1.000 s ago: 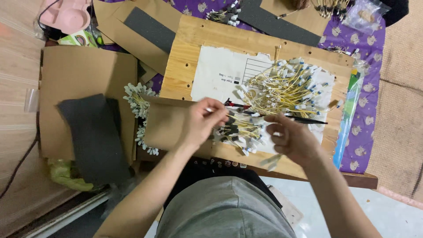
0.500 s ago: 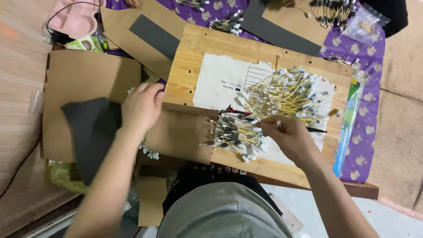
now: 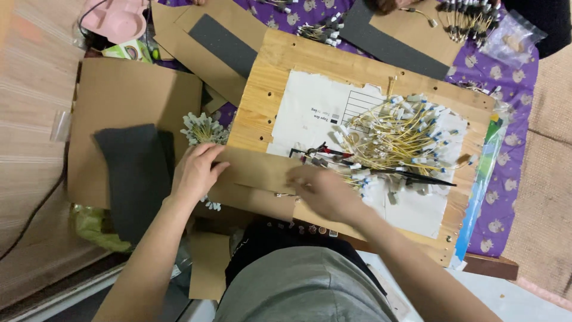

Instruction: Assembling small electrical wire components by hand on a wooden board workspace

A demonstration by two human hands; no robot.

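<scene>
Since 0.5 s ago the left hand (image 3: 196, 170) has come back from the far-left cardboard sheet to the edge of the brown cardboard strip (image 3: 256, 179), and the right hand (image 3: 325, 192) has pulled away from the wire pile toward the same strip. Left fingers (image 3: 215, 156) lie curled over the strip's left end, narrow, pressing rather than pinching; just beyond them sits a white-tipped bundle (image 3: 202, 128) fanned out on the surface. Right fingers are blurred w/ motion, so whether they're closed on anything can't be told; a small wire piece (image 3: 285, 194) shows just left of them on the strip. Loose yellow wires (image 3: 399, 140) w/ white and blue ends lie heaped on white paper (image 3: 310, 110) atop the wooden board (image 3: 286, 65), past the right fingertips, a black-handled tool (image 3: 417, 177) beside them. Step in hand, as a judgement: sorting wires into bundles, one piece being laid on the strip. Next move prob. calls for holding the strip steady w/ the left and a clean pinch by the right, w/o dragging the heap.
</scene>
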